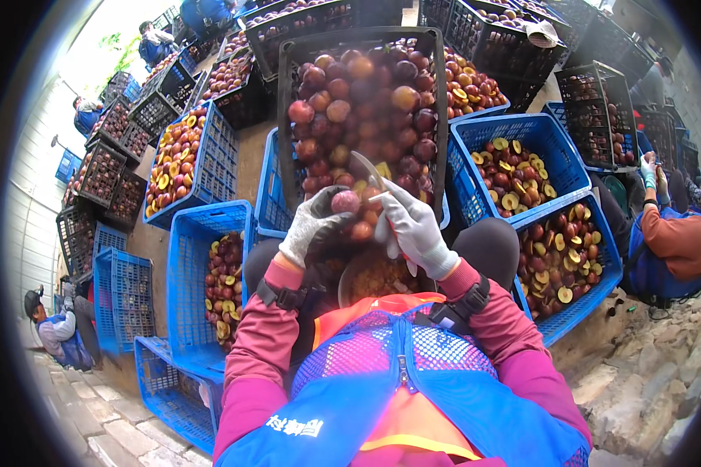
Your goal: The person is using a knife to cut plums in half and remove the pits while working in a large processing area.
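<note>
My left hand (pixel 317 222), in a pale work glove, has its fingers closed round a reddish-purple plum (pixel 345 202). My right hand (pixel 414 228), gloved too, grips a knife with a curved blade (pixel 368 166); most of its handle is hidden by the fingers. A yellow cut face of fruit (pixel 382 170) shows beside the blade. Both hands are close together over the near edge of a black crate (pixel 285 86) heaped with whole plums (pixel 339 89). Below them, between my knees, a round bowl (pixel 346 286) contains yellowish-brown bits, blurred.
Blue crates of halved plums stand at my right (pixel 522 124) and at my left (pixel 181 249). Another blue crate (pixel 600 296) sits by my right knee. Farther off are stacked black crates (pixel 514 62). Another person (pixel 678 241) works at the far right, and one (pixel 58 335) sits at the left.
</note>
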`<state>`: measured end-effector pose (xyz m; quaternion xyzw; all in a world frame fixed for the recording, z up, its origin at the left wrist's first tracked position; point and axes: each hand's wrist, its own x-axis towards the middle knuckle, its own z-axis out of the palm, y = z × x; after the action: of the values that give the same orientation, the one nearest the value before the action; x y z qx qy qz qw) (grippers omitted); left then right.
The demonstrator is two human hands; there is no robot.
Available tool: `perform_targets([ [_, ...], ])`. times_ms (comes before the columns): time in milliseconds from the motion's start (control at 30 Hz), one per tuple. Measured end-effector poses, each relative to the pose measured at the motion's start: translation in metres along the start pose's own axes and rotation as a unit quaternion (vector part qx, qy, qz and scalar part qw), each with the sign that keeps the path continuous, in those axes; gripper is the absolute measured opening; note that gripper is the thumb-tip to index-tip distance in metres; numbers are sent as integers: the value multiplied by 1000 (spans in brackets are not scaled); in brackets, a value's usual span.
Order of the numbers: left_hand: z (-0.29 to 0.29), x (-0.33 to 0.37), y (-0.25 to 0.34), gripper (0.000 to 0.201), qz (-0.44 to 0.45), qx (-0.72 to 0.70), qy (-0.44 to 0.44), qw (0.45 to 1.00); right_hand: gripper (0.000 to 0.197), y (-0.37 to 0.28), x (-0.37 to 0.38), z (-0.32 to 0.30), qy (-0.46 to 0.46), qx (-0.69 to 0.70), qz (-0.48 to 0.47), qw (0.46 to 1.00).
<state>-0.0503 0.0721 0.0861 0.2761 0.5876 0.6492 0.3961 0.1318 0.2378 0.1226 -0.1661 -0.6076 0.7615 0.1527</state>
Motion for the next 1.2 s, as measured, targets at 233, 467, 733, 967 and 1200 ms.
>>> perform_targets([
  [233,21,-62,14,59,-42,-171,-8,984,43,30,-12,44,0,-72,-66,995],
  [467,10,-74,-16,61,-14,-185,-22,982,37,43,-15,59,-7,-160,-98,982],
  [733,-1,-74,-38,37,-77,-464,32,882,42,36,-22,67,21,-24,0,999],
  [967,17,-74,-52,40,-90,-558,-74,822,41,51,-22,69,26,-113,-100,988],
  [1200,19,-81,-35,36,-82,-524,-99,842,38,17,-36,66,50,35,68,996],
])
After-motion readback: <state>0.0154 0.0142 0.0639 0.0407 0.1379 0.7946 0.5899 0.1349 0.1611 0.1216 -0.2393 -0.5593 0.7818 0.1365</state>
